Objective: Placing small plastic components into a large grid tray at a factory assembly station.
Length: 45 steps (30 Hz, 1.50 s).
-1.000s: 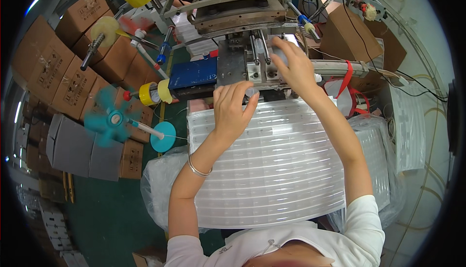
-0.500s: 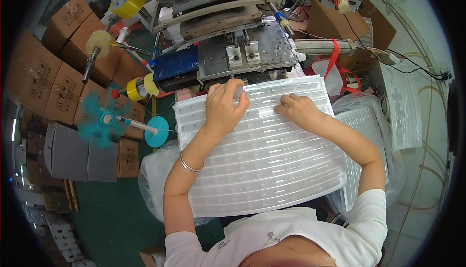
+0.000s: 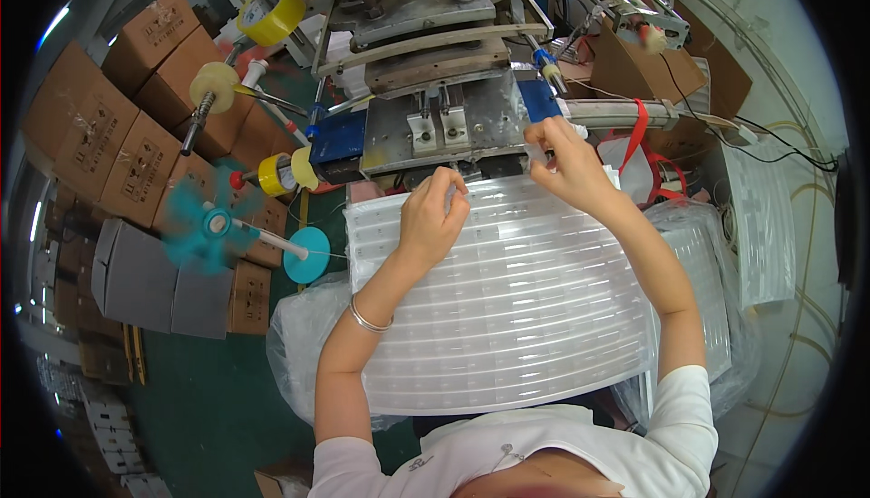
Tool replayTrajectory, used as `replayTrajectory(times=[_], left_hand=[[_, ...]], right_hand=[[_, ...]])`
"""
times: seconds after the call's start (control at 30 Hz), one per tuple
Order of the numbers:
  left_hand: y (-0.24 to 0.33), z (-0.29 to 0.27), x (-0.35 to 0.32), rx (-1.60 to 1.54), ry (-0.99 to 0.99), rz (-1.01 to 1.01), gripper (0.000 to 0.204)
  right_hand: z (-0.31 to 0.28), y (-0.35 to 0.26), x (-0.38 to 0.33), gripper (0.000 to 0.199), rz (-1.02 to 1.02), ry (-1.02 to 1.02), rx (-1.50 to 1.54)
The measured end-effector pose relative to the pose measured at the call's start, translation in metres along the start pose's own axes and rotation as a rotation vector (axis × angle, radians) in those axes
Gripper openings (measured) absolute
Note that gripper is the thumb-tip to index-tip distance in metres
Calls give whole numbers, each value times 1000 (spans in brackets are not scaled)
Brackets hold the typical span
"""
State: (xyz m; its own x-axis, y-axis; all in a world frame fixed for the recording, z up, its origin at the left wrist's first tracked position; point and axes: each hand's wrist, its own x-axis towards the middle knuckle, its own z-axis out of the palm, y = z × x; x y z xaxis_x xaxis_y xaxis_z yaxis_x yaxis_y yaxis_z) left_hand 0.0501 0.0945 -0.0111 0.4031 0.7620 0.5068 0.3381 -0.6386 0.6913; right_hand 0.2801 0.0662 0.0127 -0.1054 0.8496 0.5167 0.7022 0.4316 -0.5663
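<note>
A large clear plastic tray (image 3: 507, 308), ribbed in long rows of small pockets, lies across the person's lap area in the near centre of the scene, its far edge reaching up to the metal machine (image 3: 435, 90). Both hands are at that far edge. The left hand (image 3: 433, 222) rests over the tray's far left part, fingers curled together with the tips pinched on something small and pale; what it is cannot be made out. A silver bangle (image 3: 367, 319) circles that wrist. The right hand (image 3: 566, 167) is raised just past the tray's far right corner, close beside the machine's blue block (image 3: 541, 97), its thumb and fingertips drawn narrow around a small whitish piece (image 3: 536, 155). So the tray sits below and nearer than both grips, touched by the left hand, while the right hand hovers above its edge.

To the left, a teal fan (image 3: 207, 224) spins on a stand before stacked cardboard boxes (image 3: 109, 135). Rolls of yellow tape (image 3: 272, 10) hang at the far left of the machine. More trays in clear bags (image 3: 707, 253) lie to the right.
</note>
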Motion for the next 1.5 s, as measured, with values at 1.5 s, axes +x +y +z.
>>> replayTrajectory(times=[1.5], left_hand=[[-5, 66, 1, 609, -647, 421, 16]], right_hand=[[-14, 17, -21, 21, -43, -148, -288]])
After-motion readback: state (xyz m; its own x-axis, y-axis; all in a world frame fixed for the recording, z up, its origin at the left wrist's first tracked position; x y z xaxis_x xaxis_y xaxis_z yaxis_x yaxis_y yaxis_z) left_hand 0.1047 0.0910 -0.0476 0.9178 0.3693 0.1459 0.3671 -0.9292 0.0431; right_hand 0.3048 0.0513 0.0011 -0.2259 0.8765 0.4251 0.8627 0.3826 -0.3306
